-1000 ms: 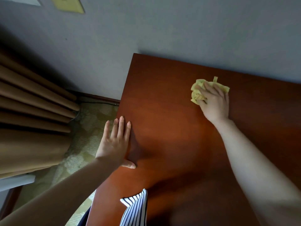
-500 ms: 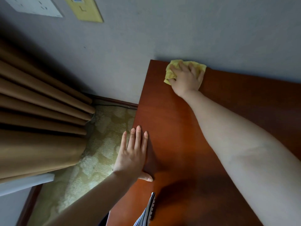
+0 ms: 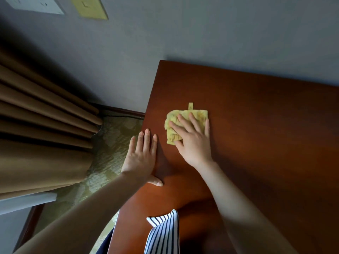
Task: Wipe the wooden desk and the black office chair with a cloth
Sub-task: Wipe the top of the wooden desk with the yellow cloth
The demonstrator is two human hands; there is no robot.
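Right hand (image 3: 192, 142): fingers spread flat, pressing a cloth onto a desk, not curled round it.
Left hand (image 3: 142, 156): fingers straight and close together, palm down on the desk's left edge, thumb tucked along the top; holding nothing, apparently bracing.
Cloth (image 3: 174, 123): yellow, crumpled, with a small tab sticking out on its far side; pinned under the right hand's fingers, poking out beyond the fingertips and to their left, just right of the left hand's fingertips.
Desk (image 3: 266, 143): reddish-brown wood, under both hands, its far edge against a wall beyond the fingertips; its left end beneath the left palm.
Wall (image 3: 201, 33): grey, well beyond both hands; two plates (image 3: 88, 6) fixed high up, white and yellow.
Curtain (image 3: 40, 125): brown, pleated, hanging well to the left of the left hand.
Carpet (image 3: 108, 153): patterned, on the floor just left of the left hand, below the desk edge.
Striped garment (image 3: 163, 233): white with dark stripes, nearer the body than both wrists.
Chair: not in view.
Step in hand: judged to be wiping the desk's left end, cloth in full contact with the top.
Done so far: cannot tell from the wood which parts have been covered; no streaks or dust visible.
Left to do: likely the wide stretch to the right of the right hand, and then the whole chair.
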